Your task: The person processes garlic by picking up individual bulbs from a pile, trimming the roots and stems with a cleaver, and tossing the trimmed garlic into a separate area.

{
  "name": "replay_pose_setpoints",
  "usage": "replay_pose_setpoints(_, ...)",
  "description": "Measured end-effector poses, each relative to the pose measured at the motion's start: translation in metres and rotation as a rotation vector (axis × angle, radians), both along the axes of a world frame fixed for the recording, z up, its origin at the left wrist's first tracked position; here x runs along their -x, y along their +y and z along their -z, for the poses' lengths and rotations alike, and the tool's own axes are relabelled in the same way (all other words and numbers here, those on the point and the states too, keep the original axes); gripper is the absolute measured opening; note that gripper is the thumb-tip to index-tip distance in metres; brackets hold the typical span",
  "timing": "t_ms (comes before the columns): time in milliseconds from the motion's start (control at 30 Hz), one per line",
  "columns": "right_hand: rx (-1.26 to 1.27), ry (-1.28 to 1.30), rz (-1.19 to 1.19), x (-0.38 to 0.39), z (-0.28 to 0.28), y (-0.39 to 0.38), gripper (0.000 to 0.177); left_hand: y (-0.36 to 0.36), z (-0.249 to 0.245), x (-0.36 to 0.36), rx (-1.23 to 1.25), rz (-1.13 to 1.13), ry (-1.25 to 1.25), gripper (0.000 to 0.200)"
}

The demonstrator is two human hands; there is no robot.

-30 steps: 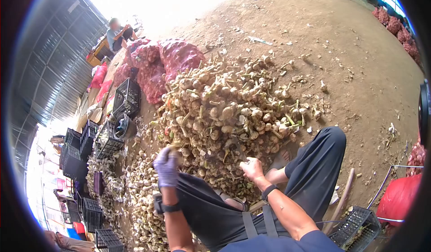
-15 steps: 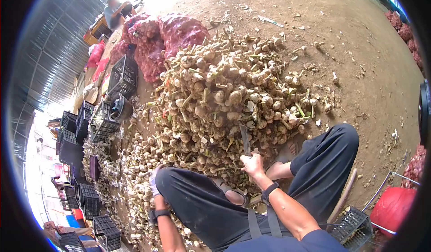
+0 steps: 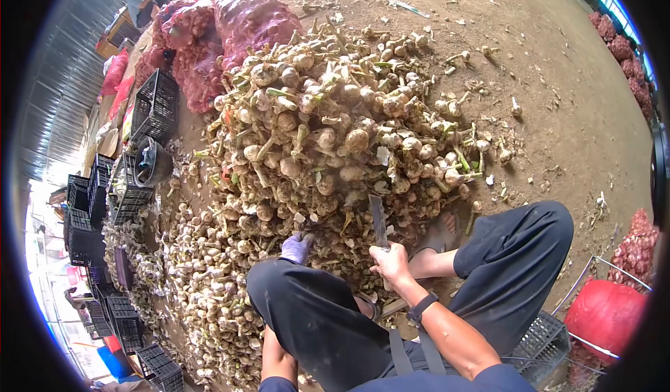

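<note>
A big heap of garlic bulbs with stalks (image 3: 328, 141) lies on the ground in front of me. My right hand (image 3: 392, 263) is closed around the handle of a knife (image 3: 378, 221), its broad blade pointing away from me. Over my left knee shows my left hand (image 3: 297, 247) in a light purple glove, at the near edge of the heap. Its fingers touch the bulbs, but whether it grips one is too small to tell. Smaller trimmed-looking bulbs (image 3: 209, 287) spread to the left of my left knee.
Red mesh sacks (image 3: 255, 25) stand behind the heap. Black crates (image 3: 155, 106) line the left side, with a dark bucket (image 3: 152, 163) among them. A person (image 3: 143, 1) sits at the far left. At the lower right are a red bundle (image 3: 606, 315) and a crate (image 3: 541, 343).
My left hand has moved from beside my left knee forward and right to the heap's near edge. The view has shifted a little; my right hand still holds the knife.
</note>
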State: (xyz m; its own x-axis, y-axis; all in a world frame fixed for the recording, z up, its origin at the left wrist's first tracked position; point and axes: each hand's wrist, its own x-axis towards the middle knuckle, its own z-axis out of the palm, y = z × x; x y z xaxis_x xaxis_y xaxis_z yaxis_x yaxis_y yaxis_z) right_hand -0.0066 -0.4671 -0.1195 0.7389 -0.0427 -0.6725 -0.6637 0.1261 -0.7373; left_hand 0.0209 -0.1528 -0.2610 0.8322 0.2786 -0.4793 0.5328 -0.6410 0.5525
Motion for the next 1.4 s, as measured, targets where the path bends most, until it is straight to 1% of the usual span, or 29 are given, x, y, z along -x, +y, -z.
replay_pose_setpoints(33,0.007,0.0,-0.014,0.0,-0.001,0.0,0.027,0.018,0.018,0.009,0.064,-0.009,0.029,0.031)
replay_pose_setpoints(100,0.012,-0.009,-0.048,-0.002,-0.009,0.001,0.027,0.032,0.005,0.014,0.181,-0.031,0.078,0.028)
replay_pose_setpoints(133,-0.001,-0.021,-0.047,-0.002,-0.009,0.002,0.027,0.02,-0.052,0.006,0.099,0.012,0.166,0.045)
replay_pose_setpoints(233,-0.053,-0.055,-0.029,-0.003,-0.015,0.006,0.026,0.019,-0.133,0.017,0.25,-0.178,-0.046,0.026)
replay_pose_setpoints(300,-0.095,-0.071,0.003,-0.006,-0.024,0.008,0.021,0.021,-0.195,0.012,0.61,-0.204,-0.126,0.015)
replay_pose_setpoints(333,-0.158,-0.09,0.023,-0.007,-0.03,0.008,0.022,0.037,-0.197,0.005,0.449,-0.176,-0.152,0.015)
replay_pose_setpoints(367,-0.222,-0.11,0.044,-0.008,-0.037,0.007,0.023,0.032,-0.237,0.0,0.304,-0.051,-0.175,0.016)
replay_pose_setpoints(433,-0.348,-0.149,0.09,-0.01,-0.051,0.005,0.027,0.01,-0.304,-0.005,0.151,0.113,-0.25,0.018)
replay_pose_setpoints(467,-0.409,-0.164,0.069,-0.014,-0.06,0.003,0.033,-0.005,-0.334,-0.008,0.229,0.146,-0.272,0.022)
replay_pose_setpoints(500,-0.488,-0.193,0.078,-0.017,-0.074,0.001,0.034,-0.017,-0.355,-0.007,0.226,0.141,-0.28,0.022)
replay_pose_setpoints(567,-0.639,-0.25,0.101,-0.021,-0.109,-0.004,0.036,-0.051,-0.398,-0.006,0.151,0.332,-0.337,0.024)
replay_pose_setpoints(600,-0.748,-0.291,0.095,-0.021,-0.122,-0.008,0.05,-0.061,-0.404,-0.003,0.177,0.35,-0.317,0.023)
replay_pose_setpoints(633,-0.814,-0.276,0.035,-0.022,-0.134,-0.017,0.05,-0.074,-0.406,0.0,0.17,0.413,-0.343,0.021)
replay_pose_setpoints(700,-0.942,-0.309,-0.007,-0.021,-0.138,-0.025,0.047,-0.114,-0.417,0.009,0.111,0.537,-0.36,0.02)
replay_pose_setpoints(733,-1.055,-0.368,-0.023,-0.021,-0.122,-0.025,0.044,-0.123,-0.411,0.012,0.012,0.531,-0.242,0.02)
replay_pose_setpoints(767,-1.043,-0.367,0.011,-0.019,-0.132,-0.032,0.045,-0.131,-0.404,0.013,-0.003,0.638,-0.266,0.022)
replay_pose_setpoints(833,-1.021,-0.358,0.07,-0.016,-0.158,-0.044,0.047,-0.145,-0.397,0.015,0.002,0.703,-0.278,0.026)
replay_pose_setpoints(867,-1.043,-0.381,0.032,-0.016,-0.156,-0.051,0.042,-0.152,-0.397,0.016,-0.153,0.81,-0.402,0.037)
replay_pose_setpoints(900,-1.003,-0.404,0.041,-0.015,-0.155,-0.053,0.042,-0.162,-0.4,0.018,-0.27,0.824,-0.371,0.053)
replay_pose_setpoints(967,-0.923,-0.444,0.052,-0.012,-0.155,-0.054,0.042,-0.186,-0.395,0.023,-0.223,0.724,-0.555,0.068)
replay_pose_setpoints(1033,-0.832,-0.482,0.061,-0.01,-0.163,-0.052,0.037,-0.21,-0.394,0.025,-0.267,0.718,-0.502,0.077)
replay_pose_setpoints(1067,-0.787,-0.498,0.064,-0.009,-0.167,-0.05,0.035,-0.202,-0.362,0.024,-0.047,0.553,-0.509,0.073)
replay_pose_setpoints(1100,-0.73,-0.514,0.052,-0.009,-0.17,-0.053,0.035,-0.202,-0.357,0.022,0.209,0.452,-0.402,0.069)
replay_pose_setpoints(1167,-0.611,-0.55,0.041,-0.012,-0.172,-0.064,0.035,-0.202,-0.335,0.019,0.742,0.303,-0.467,0.059)
replay_pose_setpoints(1200,-0.444,-0.619,0.055,-0.016,-0.167,-0.065,0.032,-0.2,-0.332,0.018,0.77,0.282,-0.486,0.058)
replay_pose_setpoints(1267,0.115,-0.904,-0.036,-0.021,-0.157,-0.075,0.031,-0.197,-0.337,0.017,0.82,0.233,-0.524,0.056)
replay_pose_setpoints(1300,0.401,-1.031,-0.083,-0.022,-0.152,-0.077,0.031,-0.194,-0.338,0.017,0.823,0.216,-0.493,0.056)
replay_pose_setpoints(1367,0.471,-1.161,-0.134,-0.015,-0.163,-0.076,0.031,-0.188,-0.338,0.017,0.83,0.181,-0.428,0.055)
replay_pose_setpoints(1400,0.512,-1.251,-0.171,-0.014,-0.166,-0.076,0.03,-0.187,-0.337,0.018,0.782,0.214,-0.469,0.058)
